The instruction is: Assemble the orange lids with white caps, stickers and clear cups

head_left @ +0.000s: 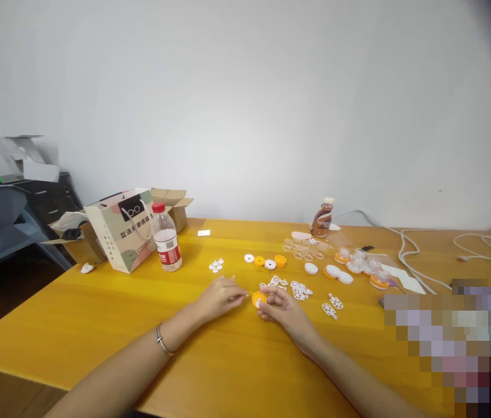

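Note:
My right hand (283, 309) rests on the yellow table (97, 325) with its fingers curled around a small orange round cap (258, 299) that has a white insert. My left hand (222, 296) lies just left of the cap, fingers pinched together and pointing at it; whether they hold anything is too small to tell. A silver bracelet sits on my left wrist. Several white perforated discs (298, 289) lie just beyond my right hand.
A water bottle (167, 244) with a red cap and a printed paper bag (121, 230) stand at the back left beside cardboard boxes (174, 204). Orange and white rings (269, 262), clear cups (361, 261) and a brown bottle (322, 219) sit further back. White cables (480, 247) run along the right.

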`<state>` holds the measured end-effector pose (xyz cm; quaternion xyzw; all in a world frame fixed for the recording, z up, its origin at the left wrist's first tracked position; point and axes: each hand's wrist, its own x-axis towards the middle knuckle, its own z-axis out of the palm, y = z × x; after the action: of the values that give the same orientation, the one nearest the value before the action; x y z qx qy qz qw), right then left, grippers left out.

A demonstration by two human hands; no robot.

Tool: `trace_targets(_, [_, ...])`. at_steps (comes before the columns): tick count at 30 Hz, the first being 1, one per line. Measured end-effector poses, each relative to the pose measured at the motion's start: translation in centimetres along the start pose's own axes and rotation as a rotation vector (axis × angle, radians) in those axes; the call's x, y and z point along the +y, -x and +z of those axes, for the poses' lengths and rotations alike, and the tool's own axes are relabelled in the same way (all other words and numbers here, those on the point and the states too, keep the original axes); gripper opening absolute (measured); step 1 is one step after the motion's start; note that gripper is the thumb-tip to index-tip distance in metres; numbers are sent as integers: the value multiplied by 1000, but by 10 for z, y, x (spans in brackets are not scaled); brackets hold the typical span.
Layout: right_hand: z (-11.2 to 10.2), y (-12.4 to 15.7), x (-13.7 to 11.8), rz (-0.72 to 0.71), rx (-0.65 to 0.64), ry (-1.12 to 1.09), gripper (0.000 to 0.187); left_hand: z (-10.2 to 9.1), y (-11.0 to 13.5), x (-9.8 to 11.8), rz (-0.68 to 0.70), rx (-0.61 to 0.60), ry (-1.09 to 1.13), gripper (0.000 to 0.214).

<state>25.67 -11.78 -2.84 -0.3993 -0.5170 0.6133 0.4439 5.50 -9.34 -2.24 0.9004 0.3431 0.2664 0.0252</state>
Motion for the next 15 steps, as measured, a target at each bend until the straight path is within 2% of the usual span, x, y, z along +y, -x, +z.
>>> trace_targets(4, [-2,-4,8,-21,1,36,33,3,0,5,-262,44,352,28])
trace_targets(6, [-2,-4,9,-15,-9,48,32,4,0,10,-295,56,425,30])
trace_targets(9, [-1,-2,8,16,-41,47,34,0,0,17,-148,75,356,26])
trace_targets(12, [1,1,5,33,-75,36,36,-6,0,20,39,67,139,23])
trace_targets(15, [3,2,3,48,-112,37,34,-10,-1,21,144,31,-47,23])
